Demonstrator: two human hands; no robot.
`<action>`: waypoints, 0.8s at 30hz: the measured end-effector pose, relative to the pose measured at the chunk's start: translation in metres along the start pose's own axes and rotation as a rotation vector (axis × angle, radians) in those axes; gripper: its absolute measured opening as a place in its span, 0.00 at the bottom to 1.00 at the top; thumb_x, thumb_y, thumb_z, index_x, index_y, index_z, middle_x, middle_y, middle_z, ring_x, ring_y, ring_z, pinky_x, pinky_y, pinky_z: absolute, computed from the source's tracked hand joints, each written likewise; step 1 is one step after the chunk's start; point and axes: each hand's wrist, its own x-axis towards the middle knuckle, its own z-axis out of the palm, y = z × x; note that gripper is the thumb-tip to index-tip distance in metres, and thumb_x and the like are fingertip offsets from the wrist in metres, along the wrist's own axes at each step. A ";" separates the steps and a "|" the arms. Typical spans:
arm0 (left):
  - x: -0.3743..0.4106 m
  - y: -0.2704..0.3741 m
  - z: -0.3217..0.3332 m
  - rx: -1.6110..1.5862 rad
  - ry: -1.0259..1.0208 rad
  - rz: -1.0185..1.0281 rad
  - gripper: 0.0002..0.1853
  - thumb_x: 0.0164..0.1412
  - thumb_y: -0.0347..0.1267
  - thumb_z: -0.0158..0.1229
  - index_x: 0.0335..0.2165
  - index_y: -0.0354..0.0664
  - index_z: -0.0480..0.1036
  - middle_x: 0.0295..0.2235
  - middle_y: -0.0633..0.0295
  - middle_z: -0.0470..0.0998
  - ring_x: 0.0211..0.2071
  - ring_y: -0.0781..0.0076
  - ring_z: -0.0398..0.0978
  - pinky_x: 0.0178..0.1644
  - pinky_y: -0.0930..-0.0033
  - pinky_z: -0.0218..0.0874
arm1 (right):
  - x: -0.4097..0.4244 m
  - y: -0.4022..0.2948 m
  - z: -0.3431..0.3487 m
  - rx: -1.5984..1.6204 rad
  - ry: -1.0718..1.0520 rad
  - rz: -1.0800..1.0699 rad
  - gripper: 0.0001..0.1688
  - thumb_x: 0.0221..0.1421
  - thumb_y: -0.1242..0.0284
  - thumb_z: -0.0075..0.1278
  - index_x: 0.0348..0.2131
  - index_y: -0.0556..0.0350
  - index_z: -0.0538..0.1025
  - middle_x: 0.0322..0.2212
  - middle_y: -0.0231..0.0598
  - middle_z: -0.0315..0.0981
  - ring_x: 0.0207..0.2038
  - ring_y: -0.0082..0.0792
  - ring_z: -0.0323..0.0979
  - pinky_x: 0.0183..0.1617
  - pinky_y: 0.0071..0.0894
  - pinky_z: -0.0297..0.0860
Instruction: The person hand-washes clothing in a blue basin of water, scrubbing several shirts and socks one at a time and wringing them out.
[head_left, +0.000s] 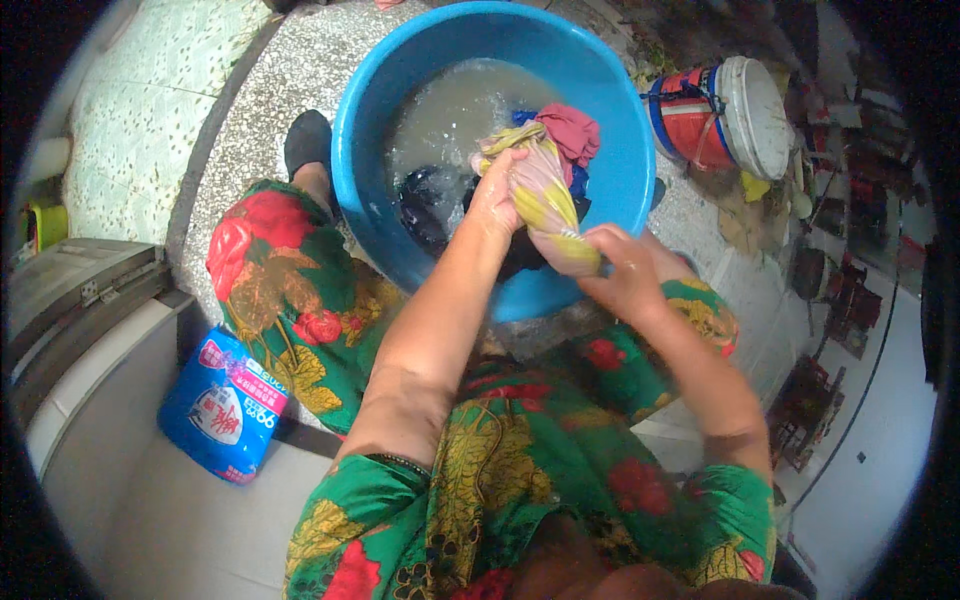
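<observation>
My left hand (498, 193) grips the upper part of a wet pink-and-yellow cloth (541, 196), which is bunched and twisted lengthwise. At its lower end, my right hand (619, 271) holds the same cloth near the front right rim. Both hands are over a large blue plastic basin (431, 34) between my legs. Cloudy grey water (457, 97) with some foam fills part of the basin. Dark wet fabric (429, 206) lies in the water, partly hidden by my left forearm. A pink cloth (571, 133) rests behind the held one, with bits of blue fabric (579, 180) beside it.
A blue bag of laundry detergent (223, 405) bearing writing lies on the left, by a wooden door or frame (82, 277). Right of the basin, a white bucket (757, 116) with a red-and-blue covering lies tilted. Speckled stone floor (247, 120) surrounds the basin's left side.
</observation>
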 end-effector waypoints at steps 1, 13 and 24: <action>-0.003 0.000 0.006 0.022 0.001 0.028 0.21 0.46 0.34 0.52 0.41 0.40 0.65 0.39 0.53 0.70 0.39 0.55 0.69 0.45 0.54 0.60 | -0.007 0.004 0.007 0.237 0.046 0.171 0.13 0.44 0.75 0.49 0.34 0.57 0.69 0.31 0.35 0.70 0.28 0.35 0.69 0.31 0.28 0.67; -0.004 -0.001 0.033 -0.364 -0.248 0.215 0.31 0.49 0.49 0.48 0.48 0.44 0.58 0.45 0.50 0.63 0.42 0.46 0.65 0.43 0.47 0.61 | 0.003 -0.002 0.103 2.632 -0.206 0.462 0.23 0.45 0.63 0.44 0.38 0.61 0.65 0.26 0.35 0.61 0.24 0.29 0.62 0.27 0.27 0.62; 0.000 0.019 0.016 0.014 -0.049 -0.152 0.19 0.47 0.44 0.52 0.31 0.40 0.67 0.22 0.57 0.70 0.21 0.65 0.69 0.23 0.67 0.64 | -0.002 -0.002 0.028 0.237 0.224 0.066 0.44 0.37 0.61 0.57 0.52 0.50 0.56 0.50 0.44 0.54 0.50 0.45 0.58 0.46 0.46 0.61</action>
